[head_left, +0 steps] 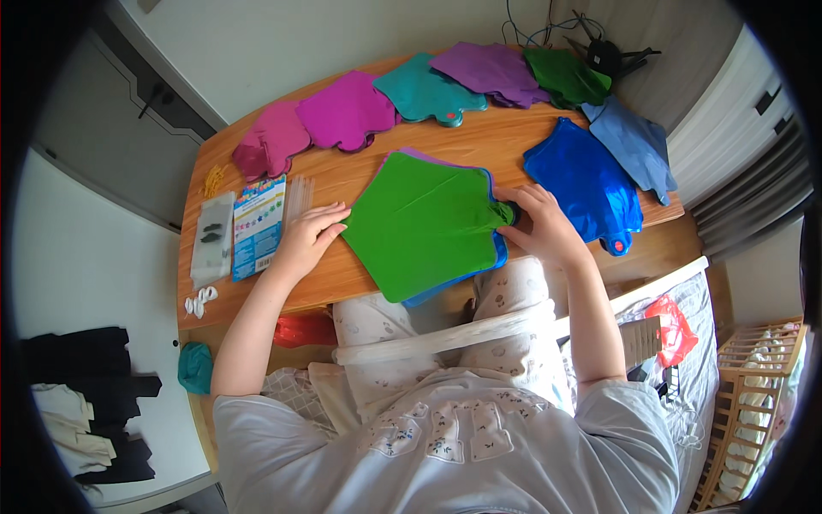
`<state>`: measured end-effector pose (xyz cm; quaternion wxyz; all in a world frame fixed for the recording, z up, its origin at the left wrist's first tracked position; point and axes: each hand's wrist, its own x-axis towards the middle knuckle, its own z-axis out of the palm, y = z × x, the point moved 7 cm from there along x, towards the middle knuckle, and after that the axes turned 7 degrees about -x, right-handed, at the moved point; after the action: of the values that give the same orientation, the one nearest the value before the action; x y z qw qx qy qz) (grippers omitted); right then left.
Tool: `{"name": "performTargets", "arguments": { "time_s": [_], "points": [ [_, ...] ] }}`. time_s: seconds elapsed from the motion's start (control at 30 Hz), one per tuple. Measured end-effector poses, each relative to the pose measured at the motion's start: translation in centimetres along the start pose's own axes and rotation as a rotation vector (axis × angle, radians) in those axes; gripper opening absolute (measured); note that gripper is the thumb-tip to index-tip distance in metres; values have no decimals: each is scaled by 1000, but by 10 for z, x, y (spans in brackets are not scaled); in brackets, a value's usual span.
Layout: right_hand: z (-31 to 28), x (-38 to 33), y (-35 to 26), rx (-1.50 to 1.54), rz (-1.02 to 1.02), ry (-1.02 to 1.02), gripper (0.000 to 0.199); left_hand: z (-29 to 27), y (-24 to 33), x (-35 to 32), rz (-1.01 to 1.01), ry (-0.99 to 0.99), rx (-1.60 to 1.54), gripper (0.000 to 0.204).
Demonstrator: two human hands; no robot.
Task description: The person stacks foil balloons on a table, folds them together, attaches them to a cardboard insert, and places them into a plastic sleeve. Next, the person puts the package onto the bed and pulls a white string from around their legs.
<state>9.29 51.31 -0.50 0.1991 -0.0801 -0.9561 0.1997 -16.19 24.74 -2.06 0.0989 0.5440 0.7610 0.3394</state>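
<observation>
- On the wooden table (334,176), at the middle of the near edge: a stack topped by a flat green foil balloon (419,227), lower corner apparently at or over the brink — could slide into the lap if released there.
- Right hand (544,224) curled about the crumpled right tab; tightness of any pinch impossible to tell. Might crease or tear the foil if bunched harder.
- Left hand (310,236) with fingertips at the left corner; whether gripping or merely resting, impossible to tell. Pressed unevenly, could push the blue layer (501,250) and purple layer (417,155) underneath further out of line.
- Around, near the right end: blue foil balloon pile (586,184), tab over the near edge, close to the right forearm — easily knocked down.
- Along the far edge, limiting space for pushing inward: purple pile (490,70), magenta pile (347,111), teal pile (424,88).
- Toward the left edge, clear of the stack: blue printed packet (257,227).
- By the near left corner: white rings (200,300), possibly swept off by a careless left elbow.
</observation>
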Motion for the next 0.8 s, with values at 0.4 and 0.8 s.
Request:
{"name": "performTargets", "arguments": {
  "time_s": [0.4, 0.8],
  "points": [
    [-11, -9, -8, -16, 91, 71, 54, -12, 26, 3, -39, -149, 161, 43],
    [-8, -29, 11, 122, 270, 106, 63, 1, 23, -10, -88, 51, 65, 40]
  ]
}}
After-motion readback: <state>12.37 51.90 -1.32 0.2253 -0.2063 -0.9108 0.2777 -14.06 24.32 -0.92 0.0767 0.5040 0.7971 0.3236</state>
